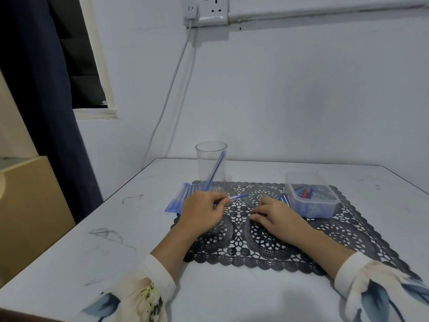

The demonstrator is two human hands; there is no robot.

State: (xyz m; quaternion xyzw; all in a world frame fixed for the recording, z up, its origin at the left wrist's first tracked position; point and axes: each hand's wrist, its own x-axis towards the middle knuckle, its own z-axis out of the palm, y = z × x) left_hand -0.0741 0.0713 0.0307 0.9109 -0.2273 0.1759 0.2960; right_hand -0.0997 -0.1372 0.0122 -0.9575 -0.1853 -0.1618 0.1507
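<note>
– What is held by the left grip (202, 211)?

– A blue pen (239, 197) is pinched between the thumb and the fingertips, with the fingers curled round its near end. The pen is kept low over the black lace mat (267, 240), almost level, and its blue end is pointed toward the right.

– And the right grip (277, 216)?

– It is laid on the mat, near the left grip but apart from it. The fingers are bent and their tips are pressed down. Whether something thin is caught under them cannot be told.

– Where are other pens to be seen?

– A row of blue pens (180, 201) is laid side by side at the mat's far left corner, partly hidden by the left grip. A single pen (217, 169) is leaned inside the clear cup (204, 163), which is stood upright at the mat's far edge, behind the left grip.

– What is found on the right side?

– A clear plastic box (320, 206) is set on the mat just beyond the right grip. Red and blue pieces (306, 194) are seen inside it; what they are cannot be made out. A few blue and white sticks (284, 200) are laid just beside the box's left wall.

– And what is all this carried on?

– The mat is spread on a pale counter (69, 252) that is set against a wall. A wall socket (213, 10) is mounted high up, and a white cable (171, 84) is run down from it behind the counter. A dark curtain (46, 89) is hung at the left.
</note>
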